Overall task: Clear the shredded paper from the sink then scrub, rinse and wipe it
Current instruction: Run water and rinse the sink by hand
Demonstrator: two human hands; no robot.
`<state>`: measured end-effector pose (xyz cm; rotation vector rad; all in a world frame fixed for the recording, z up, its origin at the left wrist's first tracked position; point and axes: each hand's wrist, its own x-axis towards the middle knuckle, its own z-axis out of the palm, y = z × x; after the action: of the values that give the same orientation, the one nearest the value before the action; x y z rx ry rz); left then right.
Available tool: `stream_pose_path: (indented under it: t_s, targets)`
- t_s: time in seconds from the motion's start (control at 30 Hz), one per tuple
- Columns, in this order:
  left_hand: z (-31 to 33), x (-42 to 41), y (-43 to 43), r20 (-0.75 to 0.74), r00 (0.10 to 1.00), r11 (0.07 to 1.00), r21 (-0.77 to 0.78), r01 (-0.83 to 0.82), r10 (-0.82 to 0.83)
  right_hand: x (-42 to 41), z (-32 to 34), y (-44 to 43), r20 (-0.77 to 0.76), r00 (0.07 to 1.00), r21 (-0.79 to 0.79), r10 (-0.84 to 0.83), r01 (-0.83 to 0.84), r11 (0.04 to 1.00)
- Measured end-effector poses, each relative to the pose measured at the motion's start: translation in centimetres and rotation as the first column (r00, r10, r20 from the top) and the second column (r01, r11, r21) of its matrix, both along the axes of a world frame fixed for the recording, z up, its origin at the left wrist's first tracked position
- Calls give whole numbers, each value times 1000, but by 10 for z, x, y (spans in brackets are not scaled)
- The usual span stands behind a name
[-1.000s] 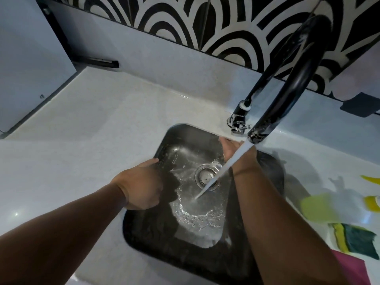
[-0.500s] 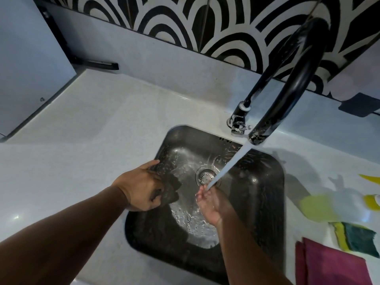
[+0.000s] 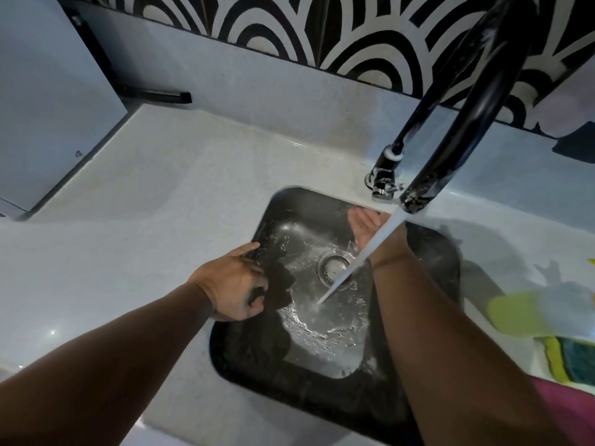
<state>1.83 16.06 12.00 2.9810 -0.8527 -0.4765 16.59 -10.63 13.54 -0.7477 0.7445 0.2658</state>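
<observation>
While water (image 3: 363, 255) runs, the flat right hand (image 3: 365, 225) should rub the sink (image 3: 306, 204) wall behind the drain (image 3: 335, 272); whether the left hand (image 3: 230, 284) grips anything is unclear.

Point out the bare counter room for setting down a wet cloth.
Widest bare patch: the counter left of the sink, bordered by the cabinet side, the back wall and the left hand at the rim. A narrower strip lies behind the sink, left of the tap base. Crowded: right of the sink, with yellow-green bottle, sponge and pink cloth.

faucet (image 3: 463, 101) behind sink (image 3: 428, 249), sponge (image 3: 570, 358) right
</observation>
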Motion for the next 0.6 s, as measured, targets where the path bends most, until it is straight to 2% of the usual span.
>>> stream_pose_path:
  t_s: [0.03, 0.13, 0.23, 0.27, 0.3, 0.37, 0.47, 0.6]
  targets:
    - [0, 1, 0, 7, 1000, 1000, -15, 0, 0, -13, -4, -2, -3, 1000, -23, -4, 4, 1000]
    - [-5, -1, 2, 73, 997, 995, -95, 20, -13, -61, -19, 4, -13, 991, 55, 132, -131, 990]
    - [-12, -5, 8, 204, 979, 964, -258, 59, -5, -99, -35, 15, 1, 987, 67, 162, -162, 985]
    - [-13, -7, 11, 227, 974, 945, -323, 46, 30, -111, -39, 16, 23, 986, 119, 163, -165, 979]
    - [-12, -9, 14, 240, 966, 927, -376, 7, 90, -121, -36, 16, 7, 986, 176, 168, -167, 970]
    - [-8, -13, 21, 250, 936, 886, -450, -113, 246, -134, -40, 9, -58, 996, 253, 73, -56, 966]
    - [-2, -22, 33, 212, 883, 820, -507, -266, 418, -144, -38, 3, -111, 993, 200, 35, -12, 980]
    - [0, -29, 39, 71, 823, 711, -549, -440, 564, -149, -45, 14, -157, 986, 161, 47, -22, 987]
